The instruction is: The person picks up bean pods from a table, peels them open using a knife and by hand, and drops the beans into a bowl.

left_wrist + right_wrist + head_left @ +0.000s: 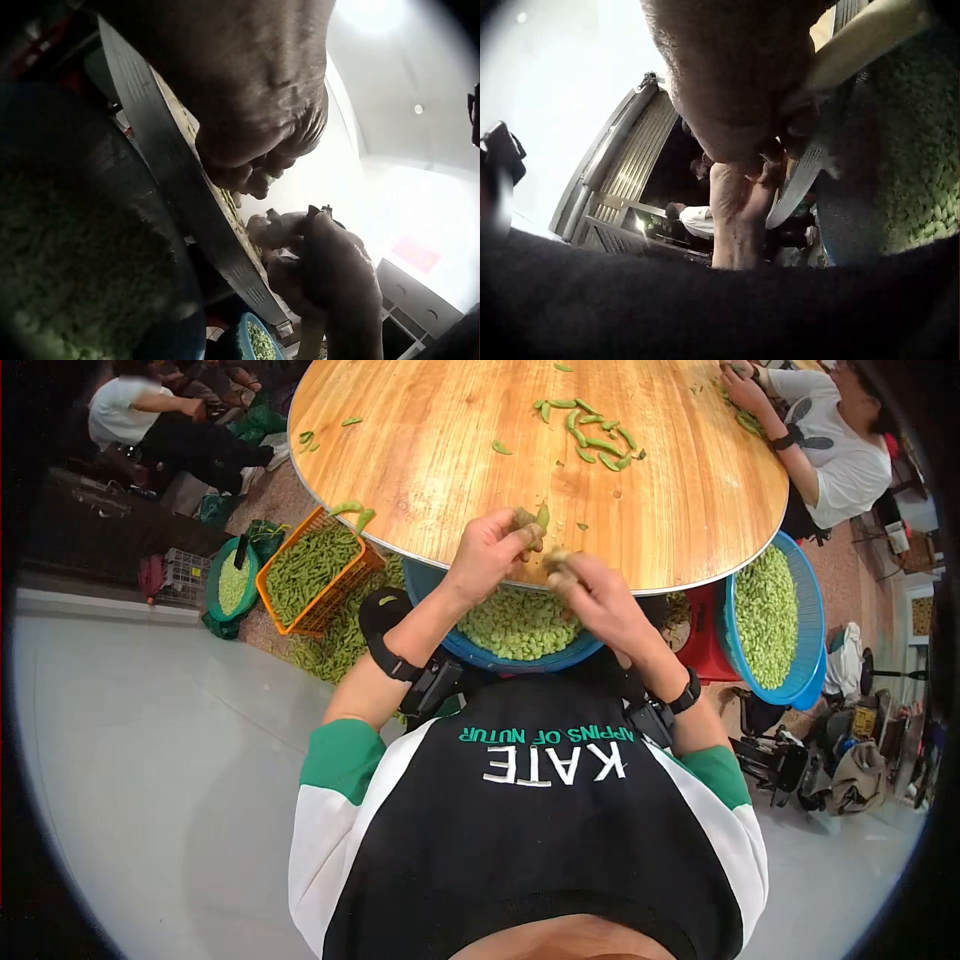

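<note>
My left hand (490,555) pinches a green soybean pod (543,517) at the near edge of the round wooden table. Just to its right, my right hand (597,597) has bent fingers, with brownish fingertips blurred; what lies between them I cannot tell. Below both hands, partly hidden by the table edge, a blue basin (480,654) holds shelled green beans (520,624). In the left wrist view the right hand (330,262) faces the left hand (262,112) across a small gap.
Loose pods (600,442) lie on the wooden table (430,470). An orange crate (312,600) of pods stands left, beside pods heaped on the floor. A second blue basin (812,630) of shelled beans is at right. Another person (835,460) sits across at the right.
</note>
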`<action>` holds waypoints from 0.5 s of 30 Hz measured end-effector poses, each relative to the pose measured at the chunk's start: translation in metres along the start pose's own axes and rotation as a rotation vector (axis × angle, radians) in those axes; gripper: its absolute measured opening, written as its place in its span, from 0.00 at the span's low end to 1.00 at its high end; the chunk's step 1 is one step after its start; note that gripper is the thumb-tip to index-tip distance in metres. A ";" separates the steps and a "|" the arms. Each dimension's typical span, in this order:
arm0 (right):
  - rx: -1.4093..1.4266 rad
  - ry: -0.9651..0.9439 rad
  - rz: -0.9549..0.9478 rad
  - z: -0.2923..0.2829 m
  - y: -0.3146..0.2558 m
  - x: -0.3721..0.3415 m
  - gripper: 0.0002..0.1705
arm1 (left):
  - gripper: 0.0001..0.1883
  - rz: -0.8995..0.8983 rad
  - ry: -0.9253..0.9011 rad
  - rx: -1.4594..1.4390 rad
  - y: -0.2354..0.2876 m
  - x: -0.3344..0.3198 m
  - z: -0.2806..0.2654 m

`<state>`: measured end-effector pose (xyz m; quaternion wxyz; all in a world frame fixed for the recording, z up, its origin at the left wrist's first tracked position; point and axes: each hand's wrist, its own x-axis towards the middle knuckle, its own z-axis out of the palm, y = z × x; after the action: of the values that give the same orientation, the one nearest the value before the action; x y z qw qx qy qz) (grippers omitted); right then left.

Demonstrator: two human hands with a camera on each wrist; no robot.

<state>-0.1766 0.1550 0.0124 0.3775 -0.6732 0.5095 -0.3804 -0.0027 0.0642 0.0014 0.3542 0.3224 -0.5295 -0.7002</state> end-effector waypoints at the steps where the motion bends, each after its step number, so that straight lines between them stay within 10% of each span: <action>1: 0.302 0.027 0.238 -0.001 -0.002 0.000 0.18 | 0.05 -0.007 -0.018 -0.029 0.003 -0.003 0.002; 15: 1.027 0.041 0.270 -0.001 0.007 0.006 0.17 | 0.05 0.048 -0.097 0.106 -0.013 -0.002 0.010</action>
<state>-0.1794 0.1478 0.0074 0.6941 -0.3228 0.3470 -0.5419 -0.0123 0.0735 -0.0089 0.3272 0.2934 -0.5898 -0.6774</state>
